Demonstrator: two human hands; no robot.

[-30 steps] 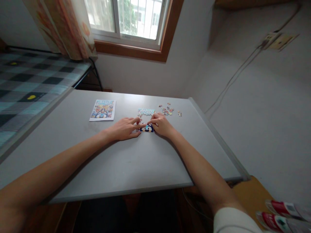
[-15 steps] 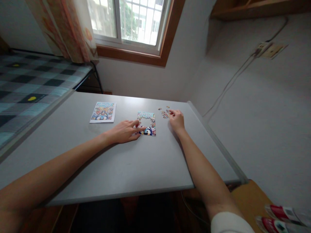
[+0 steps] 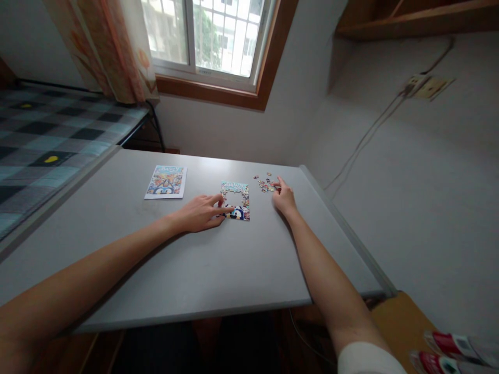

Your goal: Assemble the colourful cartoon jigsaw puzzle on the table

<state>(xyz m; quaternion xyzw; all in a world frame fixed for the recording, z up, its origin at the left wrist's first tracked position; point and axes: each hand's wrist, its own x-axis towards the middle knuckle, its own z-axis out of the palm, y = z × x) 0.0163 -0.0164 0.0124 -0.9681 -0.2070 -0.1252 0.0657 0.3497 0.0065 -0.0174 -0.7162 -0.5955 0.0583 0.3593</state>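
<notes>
A partly assembled jigsaw puzzle lies on the table, its frame of joined pieces around a bare gap in the middle. My left hand rests at its lower left with fingers stretched out, the index fingertip on the puzzle's lower part. To the right is a small pile of loose puzzle pieces. At the right edge of that pile is my right hand, its index finger extended and apart from the thumb, touching or just over the pieces. No piece shows in its grasp.
A printed reference picture lies left of the puzzle on the grey table. A checked bed stands at the left. Red-labelled bottles lie on a wooden surface at lower right. Cables hang from a wall socket.
My right hand's index finger has straightened away from the thumb, and the hand has shifted slightly at the pile. My left hand stays on the puzzle. The camera view tilts slightly.
</notes>
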